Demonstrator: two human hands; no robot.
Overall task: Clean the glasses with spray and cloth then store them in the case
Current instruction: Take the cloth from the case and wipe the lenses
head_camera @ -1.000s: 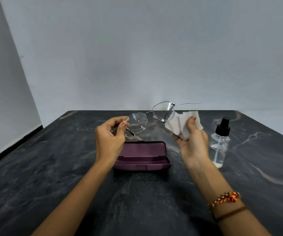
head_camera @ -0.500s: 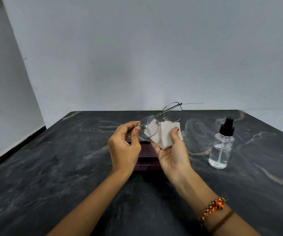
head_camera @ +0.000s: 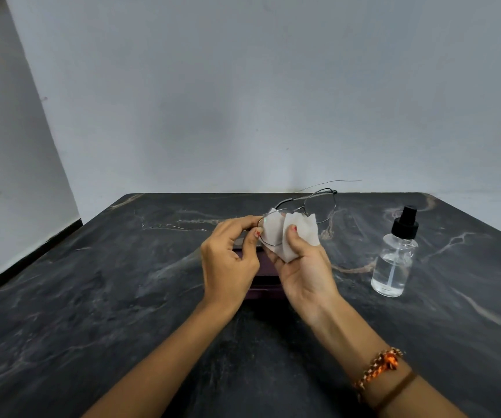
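Surface: dark marbled stone table point(head_camera: 98, 297) fills the lower frame.
Room: plain grey wall point(head_camera: 243, 86) above.
My left hand point(head_camera: 231, 263): pinching thin wire-framed glasses point(head_camera: 318, 206).
My right hand point(head_camera: 306, 267): gripping white cloth point(head_camera: 300, 233).

**Camera setup: single head view**

One wide-angle camera, worn on the head, looks forward and down across the dark marble table point(head_camera: 92, 312) toward the grey wall point(head_camera: 243, 101). Both forearms enter from the bottom edge; left hand point(head_camera: 228, 260) and right hand point(head_camera: 303, 267) sit near frame centre, close to the lens. No second view, so no overlap.
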